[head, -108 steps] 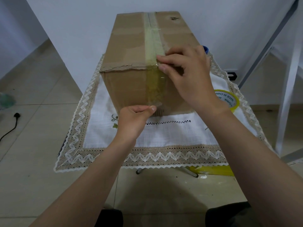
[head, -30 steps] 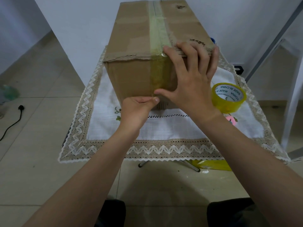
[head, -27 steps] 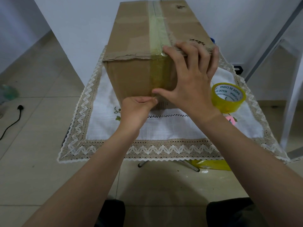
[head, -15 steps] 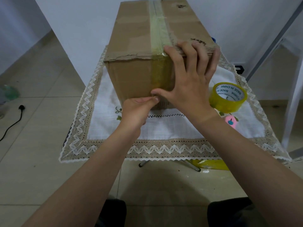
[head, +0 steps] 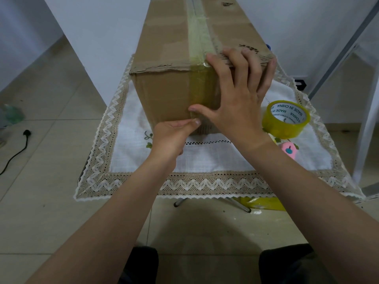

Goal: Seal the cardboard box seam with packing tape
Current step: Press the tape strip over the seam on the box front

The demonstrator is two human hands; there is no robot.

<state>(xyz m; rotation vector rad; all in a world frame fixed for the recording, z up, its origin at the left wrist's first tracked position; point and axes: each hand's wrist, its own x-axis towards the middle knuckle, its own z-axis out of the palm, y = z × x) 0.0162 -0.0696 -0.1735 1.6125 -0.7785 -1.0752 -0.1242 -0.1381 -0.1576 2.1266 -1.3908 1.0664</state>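
A long cardboard box (head: 164, 89) stands on a small table with a white lace-edged cloth (head: 127, 167). A strip of yellowish tape (head: 198, 37) runs along its top seam and down the near face. My right hand (head: 235, 95) lies flat on that near face, fingers hooked over the top edge, thumb pressing the tape low down. My left hand (head: 170, 138) is curled at the box's bottom edge, thumb and fingers pinched at the tape's lower end. A yellow tape roll (head: 286, 119) lies on the cloth, to the right of the box.
A small pink object (head: 289, 151) lies just in front of the roll. A white frame (head: 367, 111) stands at the right. A black cable with plug (head: 18, 148) runs over the tiled floor at the left. A yellow piece (head: 264, 203) lies under the table.
My right hand went from pinching at the top edge to lying flat on the near face, and its thumb slid slightly lower. The left hand has stayed at the bottom edge.
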